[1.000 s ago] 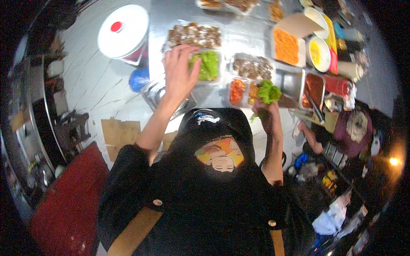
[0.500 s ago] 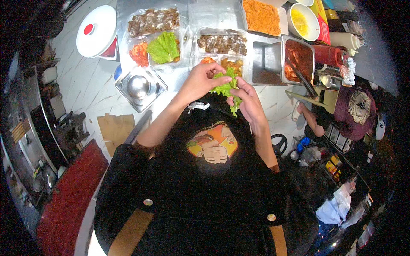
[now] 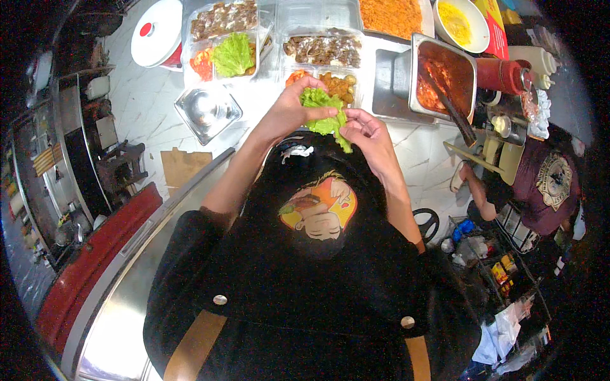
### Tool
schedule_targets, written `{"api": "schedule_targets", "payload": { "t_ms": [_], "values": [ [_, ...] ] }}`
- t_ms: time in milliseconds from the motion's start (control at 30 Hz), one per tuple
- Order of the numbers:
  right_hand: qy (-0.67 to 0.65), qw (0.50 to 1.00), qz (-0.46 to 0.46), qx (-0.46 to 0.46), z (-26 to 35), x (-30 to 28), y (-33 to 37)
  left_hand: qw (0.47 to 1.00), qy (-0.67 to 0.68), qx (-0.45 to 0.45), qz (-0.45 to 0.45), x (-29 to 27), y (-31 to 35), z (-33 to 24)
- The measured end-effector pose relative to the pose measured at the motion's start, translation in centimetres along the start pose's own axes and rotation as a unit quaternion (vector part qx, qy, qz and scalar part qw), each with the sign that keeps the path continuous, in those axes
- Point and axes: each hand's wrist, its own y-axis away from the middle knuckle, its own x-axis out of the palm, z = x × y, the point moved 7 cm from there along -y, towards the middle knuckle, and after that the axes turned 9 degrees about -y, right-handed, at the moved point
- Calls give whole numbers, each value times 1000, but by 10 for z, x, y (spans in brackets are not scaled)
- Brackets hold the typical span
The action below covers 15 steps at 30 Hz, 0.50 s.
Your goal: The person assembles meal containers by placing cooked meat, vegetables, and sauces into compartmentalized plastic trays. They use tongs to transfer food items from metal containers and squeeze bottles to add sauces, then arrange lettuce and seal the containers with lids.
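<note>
A green lettuce leaf (image 3: pixel 323 105) hangs between my hands in front of my chest, at the table's near edge. My left hand (image 3: pixel 293 113) grips its left side between thumb and fingers. My right hand (image 3: pixel 371 138) pinches its lower right part. Just beyond them lies a clear takeaway container with sauced, chopped brown meat (image 3: pixel 322 49), golden-brown chunks (image 3: pixel 338 86) and some orange-red food (image 3: pixel 296 77), partly hidden by my left hand. A second container at the left holds similar meat (image 3: pixel 223 20), a lettuce leaf (image 3: pixel 234 55) and orange-red pieces (image 3: pixel 202 64).
A metal pan of red food (image 3: pixel 438 82) with dark tongs (image 3: pixel 460 120) stands right, near a tray of orange food (image 3: pixel 392 19), a white bowl (image 3: pixel 481 39) and a red bottle (image 3: pixel 499 76). Left are a metal container (image 3: pixel 206 114) and a white-lidded pot (image 3: pixel 157 38). Another person (image 3: pixel 540 178) is far right.
The lettuce leaf has moved slightly left and spread wider between my hands. Both hands still hold it. The whole view has shifted a little.
</note>
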Motion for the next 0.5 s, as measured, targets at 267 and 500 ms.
{"api": "schedule_targets", "payload": {
  "t_ms": [267,500],
  "values": [
    [21,995,-72,-61,4,1,8,989,114,-69,59,9,10,-4],
    [-17,997,-58,-48,-7,-2,14,980,158,-42,117,15,12,-6]
  ]
}}
